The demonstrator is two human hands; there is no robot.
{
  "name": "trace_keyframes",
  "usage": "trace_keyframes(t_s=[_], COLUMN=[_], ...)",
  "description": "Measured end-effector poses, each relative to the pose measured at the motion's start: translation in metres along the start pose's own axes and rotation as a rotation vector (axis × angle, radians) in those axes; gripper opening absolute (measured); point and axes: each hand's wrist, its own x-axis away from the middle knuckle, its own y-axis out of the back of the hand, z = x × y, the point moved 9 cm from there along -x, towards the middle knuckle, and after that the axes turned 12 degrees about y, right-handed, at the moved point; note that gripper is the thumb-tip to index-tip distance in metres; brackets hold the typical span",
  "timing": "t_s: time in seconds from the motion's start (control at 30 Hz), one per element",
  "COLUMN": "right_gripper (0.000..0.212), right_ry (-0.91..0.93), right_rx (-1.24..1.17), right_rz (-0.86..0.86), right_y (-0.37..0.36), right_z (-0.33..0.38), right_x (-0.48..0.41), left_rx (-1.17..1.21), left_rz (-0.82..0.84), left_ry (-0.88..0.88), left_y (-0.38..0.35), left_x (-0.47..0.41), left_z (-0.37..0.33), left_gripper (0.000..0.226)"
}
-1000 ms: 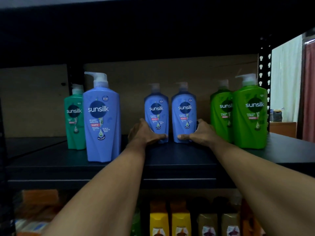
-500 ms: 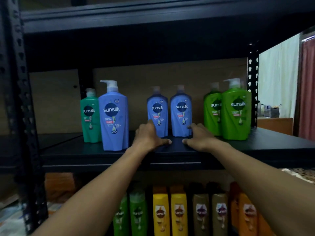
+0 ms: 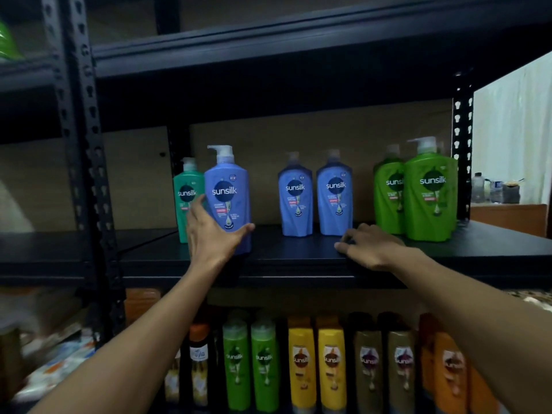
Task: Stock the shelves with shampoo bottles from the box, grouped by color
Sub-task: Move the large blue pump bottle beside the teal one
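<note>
Head: left hand [image 3: 213, 234] round blue bottle [image 3: 229, 186]

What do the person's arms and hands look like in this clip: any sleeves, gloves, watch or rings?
Both arms are bare as far as the frame shows: no sleeve on the left forearm or the right forearm. The left hand and right hand are ungloved. No watch, bracelet or ring shows, though the picture is dim and slightly blurred.
</note>
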Motion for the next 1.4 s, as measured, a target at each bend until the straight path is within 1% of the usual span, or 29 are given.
trace_keyframes(t_s=[0.07,0.17,0.2,0.27,0.3,0.37,0.4,0.5,0.63,0.8,1.07,1.17,1.27,1.4], right_gripper=[0.053,0.054,0.054,0.052,0.052,0.053,0.053,0.052,0.053,0.058,0.058,0.058,0.059,0.058], right_ry=[-0.003,-0.018,-0.021,-0.025,-0.031,-0.036,-0.038,-0.045,-0.051,-0.054,-0.053,-0.055,-0.055,-0.055], right_rx=[0.015,0.045,0.063,0.077,0.075,0.071,0.071,0.064,0.071,0.089,0.071,0.078,0.075,0.067], right_rz=[-0.002,-0.033,-0.036,-0.033,-0.031,-0.029,-0.027,-0.025,-0.041,-0.052,-0.042,-0.040,-0.034,-0.041], right_y=[0.003,0.003,0.002,0.001,0.000,0.001,0.000,-0.001,0.001,0.001,0.000,0.000,0.000,0.000], right_z=[-0.010,-0.018,-0.018,-0.015,-0.015,-0.015,-0.016,-0.017,-0.017,-0.018,-0.016,-0.016,-0.015,-0.016], right_x=[0.002,0.005,0.005,0.004,0.004,0.004,0.004,0.003,0.003,0.003,0.004,0.004,0.004,0.004], left_rx=[0.044,-0.006,-0.008,-0.004,0.000,0.025,0.046,0.044,-0.048,-0.071,-0.039,-0.045,-0.058,-0.059], left_rz=[0.041,0.052,0.053,0.060,0.076,0.124,0.155,0.231,0.296,0.318,0.367,0.394,0.400,0.410], left_ry=[0.111,0.188,0.190,0.187,0.186,0.183,0.175,0.161,0.166,0.171,0.140,0.132,0.111,0.101], left_y=[-0.005,-0.013,-0.017,-0.027,-0.036,-0.054,-0.067,-0.103,-0.142,-0.173,-0.185,-0.188,-0.191,-0.194], left_x=[-0.004,-0.006,-0.006,-0.003,0.000,0.005,0.008,0.014,0.024,0.029,0.025,0.025,0.024,0.023], left_z=[0.008,0.014,0.015,0.013,0.010,0.000,-0.006,-0.027,-0.054,-0.066,-0.068,-0.067,-0.066,-0.067], left_gripper=[0.105,0.081,0.081,0.088,0.087,0.078,0.077,0.088,0.081,0.083,0.078,0.081,0.090,0.093])
